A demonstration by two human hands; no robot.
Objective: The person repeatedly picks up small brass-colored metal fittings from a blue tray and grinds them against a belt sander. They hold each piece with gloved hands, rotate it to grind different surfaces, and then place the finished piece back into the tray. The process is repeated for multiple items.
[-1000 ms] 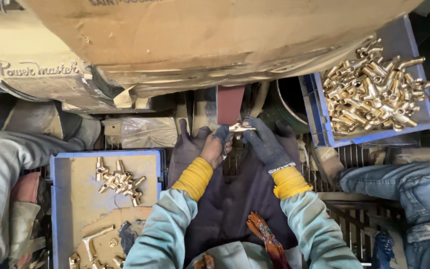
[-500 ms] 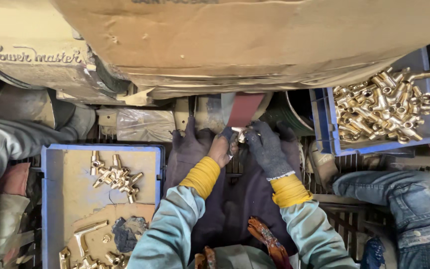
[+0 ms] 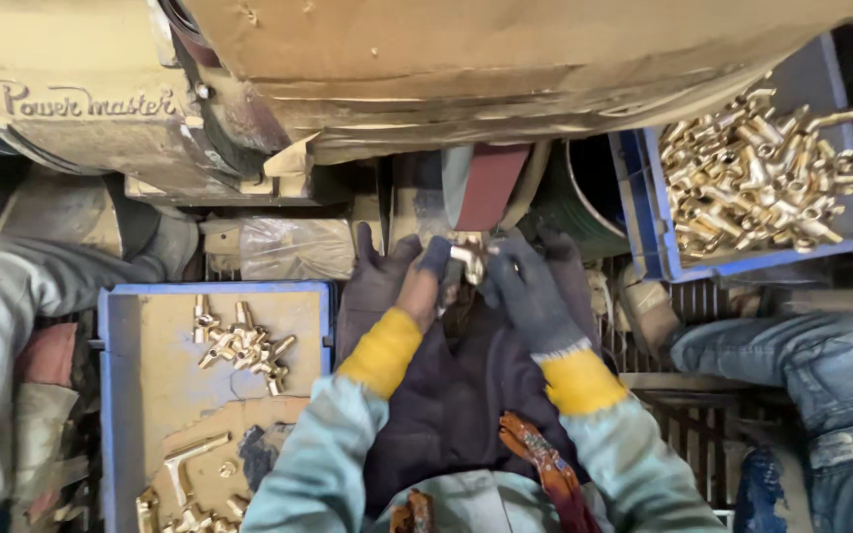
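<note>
I see both gloved hands pinching one brass fitting [image 3: 468, 259] | left hand [image 3: 409, 281] and right hand [image 3: 523, 288] equally near | long axis seems crosswise, view poor | belt [image 3: 491, 186] just beyond | full bin [image 3: 644, 222] right, tray [image 3: 111, 395] left.

Brass fitting [image 3: 468, 259] nearer sanding belt [image 3: 489, 186] now.

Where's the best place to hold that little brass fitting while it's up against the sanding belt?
Probably by its two ends, one from each side. The brass fitting lies crosswise just below the red-brown sanding belt, and the gloved left hand and right hand pinch it from opposite sides. That seems to leave its middle bare toward the belt and keeps fingers off the abrasive.
</note>
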